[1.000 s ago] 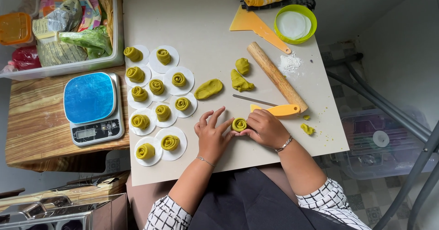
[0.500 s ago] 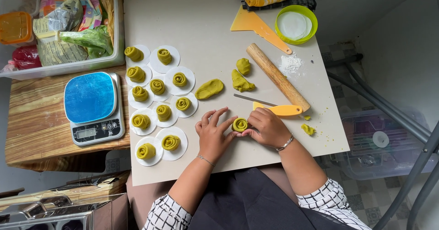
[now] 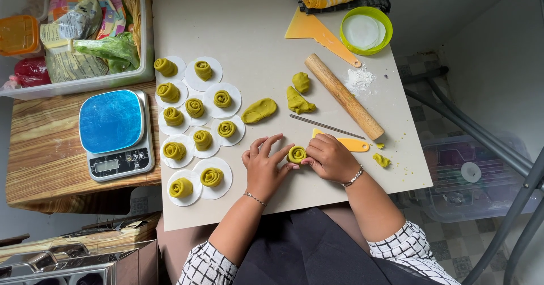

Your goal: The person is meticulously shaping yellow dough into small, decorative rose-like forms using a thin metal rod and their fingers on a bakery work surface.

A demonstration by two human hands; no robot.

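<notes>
A green rolled dough piece point(image 3: 296, 153) sits on the pale work board point(image 3: 255, 35), pressed between both hands. My left hand point(image 3: 262, 165) touches its left side with fingers spread. Curled fingers of my right hand point(image 3: 330, 157) pinch its right side. Several finished dough rolls point(image 3: 194, 108) rest on round white papers point(image 3: 217, 190) to the left. Three unshaped green dough lumps point(image 3: 259, 110) lie just beyond my hands.
A wooden rolling pin point(image 3: 343, 96), a thin metal stick point(image 3: 326, 126), a yellow-handled tool point(image 3: 351, 145) and a yellow scraper point(image 3: 317, 31) lie at the right. A green bowl point(image 3: 366, 31) stands at the back. A blue kitchen scale point(image 3: 115, 133) and a plastic bin point(image 3: 79, 35) are at left.
Both hands stay on the dough roll with only small finger shifts; nothing else moved.
</notes>
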